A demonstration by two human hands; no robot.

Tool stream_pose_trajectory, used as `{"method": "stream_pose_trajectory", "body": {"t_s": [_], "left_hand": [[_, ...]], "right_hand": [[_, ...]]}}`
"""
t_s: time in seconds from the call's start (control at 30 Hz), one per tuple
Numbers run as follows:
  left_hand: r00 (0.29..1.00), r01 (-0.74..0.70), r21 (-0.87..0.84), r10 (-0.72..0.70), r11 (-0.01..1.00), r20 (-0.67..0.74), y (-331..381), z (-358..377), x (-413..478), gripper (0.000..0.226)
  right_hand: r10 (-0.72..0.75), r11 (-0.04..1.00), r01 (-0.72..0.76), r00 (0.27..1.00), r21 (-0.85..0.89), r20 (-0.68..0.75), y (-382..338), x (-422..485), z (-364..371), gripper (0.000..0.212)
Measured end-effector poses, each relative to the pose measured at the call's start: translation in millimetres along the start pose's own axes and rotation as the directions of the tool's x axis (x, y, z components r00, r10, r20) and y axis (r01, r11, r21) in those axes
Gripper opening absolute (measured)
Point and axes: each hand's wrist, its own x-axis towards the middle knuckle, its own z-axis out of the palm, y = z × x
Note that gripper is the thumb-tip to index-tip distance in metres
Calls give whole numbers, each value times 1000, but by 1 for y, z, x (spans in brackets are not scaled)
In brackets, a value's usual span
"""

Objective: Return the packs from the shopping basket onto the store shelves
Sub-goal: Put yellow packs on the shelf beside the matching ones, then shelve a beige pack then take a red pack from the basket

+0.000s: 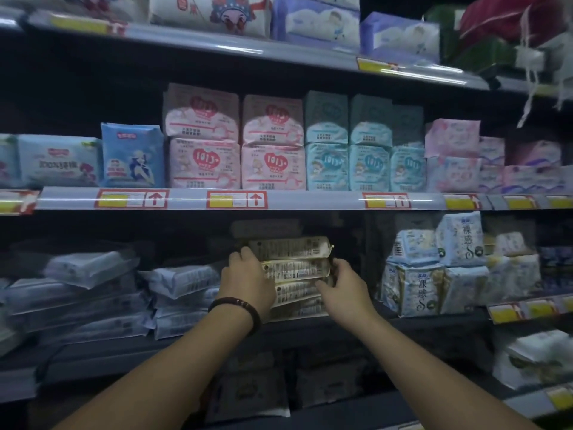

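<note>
A stack of several flat beige packs [294,268] lies on the lower shelf [310,328], printed sides facing me. My left hand [248,277], a dark bead bracelet on its wrist, holds the stack's left end with the thumb on the top pack. My right hand [344,283] grips the stack's right end, fingers curled round the middle packs. The shopping basket is out of view.
Flat pale-blue packs [183,280] are piled left of the stack, and upright blue-and-white packs [415,290] stand to its right. Pink and teal packs [273,166] fill the shelf above. Dark packs [248,389] sit on the shelf below my arms.
</note>
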Motion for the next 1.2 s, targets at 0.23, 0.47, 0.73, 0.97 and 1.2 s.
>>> {"method": "stream_pose_trajectory", "body": {"t_s": [0.23,0.47,0.73,0.97,1.2], "left_hand": [[946,-311,74,301,948,117,-31,-41,-116,18],[853,-145,112,67,983,518,-117,8,-244,40],[313,-139,299,-245,944,918,-200,75,-337,59],[260,-207,249,-192,946,946,-212,93,-335,35],[168,-329,275,-231,903,958,-233,105,-317,39]], "right_hand": [[-113,994,113,993,-8,22,11,-107,10,11],[1,1000,-7,921,13,390,88,-231,84,13],[190,960,-41,822,-277,537,164,-305,161,11],[369,864,71,585,-498,722,196,-327,203,20],[527,812,77,331,-579,783,204,-364,264,59]]}}
